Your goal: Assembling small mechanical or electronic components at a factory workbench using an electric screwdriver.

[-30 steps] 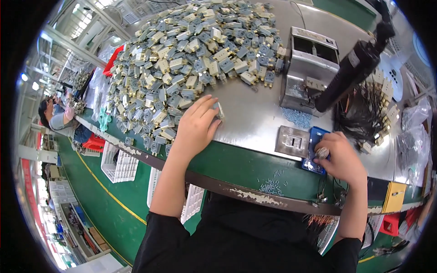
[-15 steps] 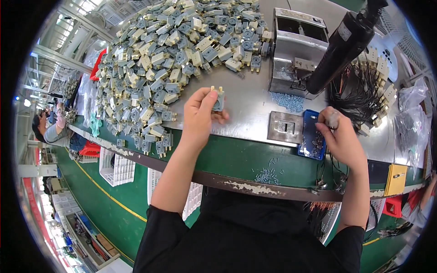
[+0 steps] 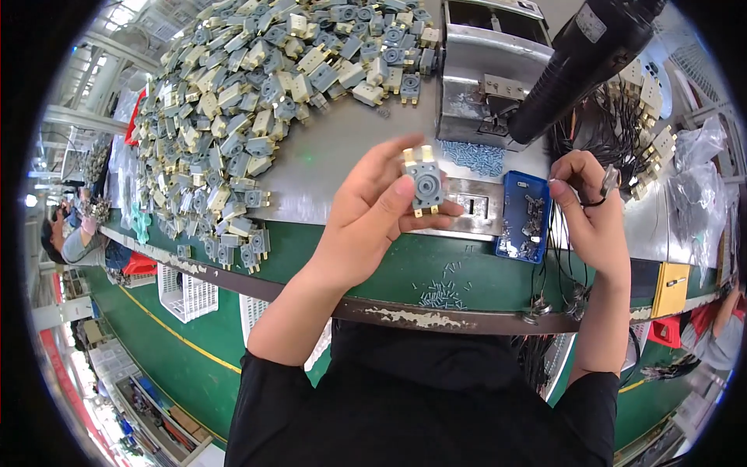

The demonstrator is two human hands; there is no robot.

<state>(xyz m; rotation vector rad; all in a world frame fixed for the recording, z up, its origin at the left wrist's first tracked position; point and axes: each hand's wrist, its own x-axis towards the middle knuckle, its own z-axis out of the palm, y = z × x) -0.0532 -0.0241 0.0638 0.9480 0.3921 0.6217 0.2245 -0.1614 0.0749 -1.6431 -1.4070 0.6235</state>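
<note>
Bright, even indoor light, soft sheen on the steel tabletop (image 3: 303,187), strong fisheye curvature toward dark edges.

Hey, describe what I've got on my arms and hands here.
You're wearing a plain black top with short black sleeves ending near the elbows. Both forearms are bare; your left hand and right hand are ungloved.

The workbench (image 3: 311,175) carries heaped grey-and-cream parts (image 3: 226,101), a blue tray (image 3: 510,206), loose screws (image 3: 441,296) and, apparently, black cables (image 3: 580,132).
</note>
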